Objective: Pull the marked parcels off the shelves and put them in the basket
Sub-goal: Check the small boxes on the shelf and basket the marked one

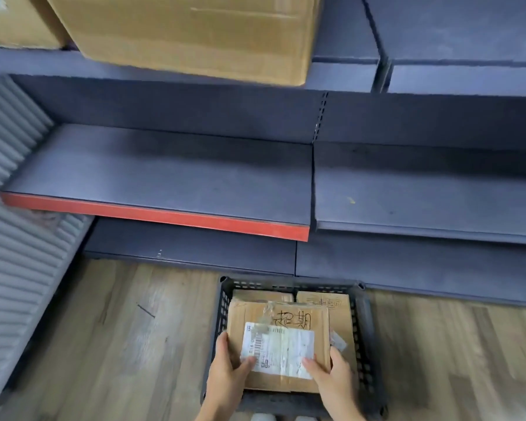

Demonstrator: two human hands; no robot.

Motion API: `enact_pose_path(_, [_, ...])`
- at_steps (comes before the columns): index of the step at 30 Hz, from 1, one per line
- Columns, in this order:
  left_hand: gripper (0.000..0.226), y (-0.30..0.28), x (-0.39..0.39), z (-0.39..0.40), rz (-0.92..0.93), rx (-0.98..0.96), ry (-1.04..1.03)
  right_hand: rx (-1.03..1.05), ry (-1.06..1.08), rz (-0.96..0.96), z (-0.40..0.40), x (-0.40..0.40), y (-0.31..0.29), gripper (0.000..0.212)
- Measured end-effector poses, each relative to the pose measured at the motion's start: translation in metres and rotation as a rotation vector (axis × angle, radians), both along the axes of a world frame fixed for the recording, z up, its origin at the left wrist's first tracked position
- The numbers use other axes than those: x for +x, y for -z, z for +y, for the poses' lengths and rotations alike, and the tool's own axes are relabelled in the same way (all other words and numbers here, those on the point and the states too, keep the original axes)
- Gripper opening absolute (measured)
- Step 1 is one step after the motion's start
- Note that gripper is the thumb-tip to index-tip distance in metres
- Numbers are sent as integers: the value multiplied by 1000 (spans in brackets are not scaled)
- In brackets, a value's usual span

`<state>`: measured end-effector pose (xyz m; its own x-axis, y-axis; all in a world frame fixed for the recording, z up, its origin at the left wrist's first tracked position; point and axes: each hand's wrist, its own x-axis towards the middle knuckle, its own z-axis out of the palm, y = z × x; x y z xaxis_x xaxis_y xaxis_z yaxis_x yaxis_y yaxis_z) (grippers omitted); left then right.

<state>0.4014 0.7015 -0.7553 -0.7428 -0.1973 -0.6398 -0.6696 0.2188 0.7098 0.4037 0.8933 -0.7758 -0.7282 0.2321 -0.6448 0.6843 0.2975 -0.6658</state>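
A brown cardboard parcel (278, 344) with a white shipping label and black handwritten characters is over the dark plastic basket (366, 335) on the floor. My left hand (228, 375) grips its near left corner, thumb on the label. My right hand (331, 378) grips its near right corner. Under it, two more cardboard parcels (322, 300) lie in the basket, mostly hidden. I cannot tell whether the held parcel rests on them or hangs just above.
Grey metal shelves (164, 168) rise behind the basket, the left one with a red front edge. A large cardboard box (189, 34) overhangs the upper shelf, another box (16, 22) at its left. A ribbed grey panel (16, 238) stands left. Wooden floor (119, 344) surrounds the basket.
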Motion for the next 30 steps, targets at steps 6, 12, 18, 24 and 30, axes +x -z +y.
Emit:
enact_pose_path(6, [46, 111, -20, -10, 5, -61, -12, 87, -74, -18, -21, -24, 110, 29])
enact_pose_path(12, [41, 174, -54, -13, 21, -96, 59, 139, -121, 34, -27, -55, 167, 35])
enact_pose_path(18, [84, 204, -63, -11, 99, -407, 263, 133, -161, 29, -38, -66, 201, 45])
enact_pose_path(24, [70, 232, -65, -8, 100, -523, 388, 232, -230, 5, -44, -74, 228, 70])
enact_pose_path(30, [66, 251, -70, -5, 124, -516, 371, 341, -337, 47, -38, -76, 245, 77])
